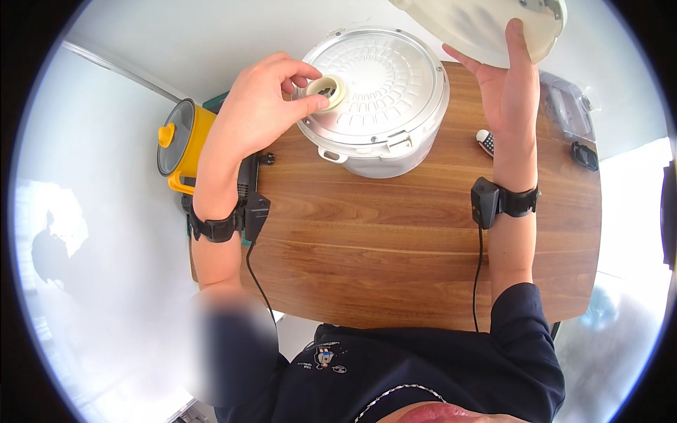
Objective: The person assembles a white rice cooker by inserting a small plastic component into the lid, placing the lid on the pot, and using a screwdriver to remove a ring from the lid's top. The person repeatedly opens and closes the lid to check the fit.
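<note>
A round white rice cooker point(384, 156) stands at the far side of the table, with a silver metal plate point(377, 77) showing on its top. My left hand point(264, 99) pinches a cream-coloured ring-shaped part point(337, 90) between thumb and fingers, at the plate's left edge. Whether that ring is fixed to the plate or loose I cannot tell. Raised at the upper right, my right hand point(509, 88) grips a white curved plastic cover point(486, 28), which is tilted, apart from the cooker and partly out of view.
A yellow electric pot point(199, 134) with a dark lid stands at the table's left, beside a black plug point(266, 158). Near my right forearm lies a small black-and-white object point(485, 141). Clear plastic packaging point(568, 106) and a small black item point(584, 155) lie at the right edge. Cables hang from both wrist devices.
</note>
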Demonstrator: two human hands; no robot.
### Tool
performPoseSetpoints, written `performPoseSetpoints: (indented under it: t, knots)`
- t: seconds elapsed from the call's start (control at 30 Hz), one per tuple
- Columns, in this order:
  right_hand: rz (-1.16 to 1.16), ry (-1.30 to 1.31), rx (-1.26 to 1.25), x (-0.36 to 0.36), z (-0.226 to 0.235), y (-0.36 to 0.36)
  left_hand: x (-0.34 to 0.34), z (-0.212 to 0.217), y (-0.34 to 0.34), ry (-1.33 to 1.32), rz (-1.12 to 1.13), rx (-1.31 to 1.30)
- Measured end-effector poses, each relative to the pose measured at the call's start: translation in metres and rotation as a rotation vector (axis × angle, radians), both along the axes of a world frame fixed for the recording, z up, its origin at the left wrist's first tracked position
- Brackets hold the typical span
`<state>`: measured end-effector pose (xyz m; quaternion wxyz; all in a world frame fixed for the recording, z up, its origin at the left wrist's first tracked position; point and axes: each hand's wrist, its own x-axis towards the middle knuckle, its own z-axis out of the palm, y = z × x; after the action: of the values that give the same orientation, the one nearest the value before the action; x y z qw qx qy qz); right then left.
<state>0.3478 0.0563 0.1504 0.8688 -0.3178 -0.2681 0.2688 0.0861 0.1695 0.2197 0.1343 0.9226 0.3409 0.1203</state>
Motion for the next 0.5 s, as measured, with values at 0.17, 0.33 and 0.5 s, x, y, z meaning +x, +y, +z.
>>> performPoseSetpoints:
  t: [0.17,0.33,0.5]
  knots:
    - [-0.001,-0.014,0.007,0.000,-0.002,0.002,-0.006,-0.003,0.000,-0.025,-0.027,-0.001]
    - [0.006,-0.010,0.008,0.001,-0.001,0.001,-0.010,-0.004,-0.018,-0.220,-0.079,0.079]
    - [0.012,-0.064,0.009,0.002,-0.003,0.000,-0.021,-0.022,-0.030,-0.261,-0.356,0.280]
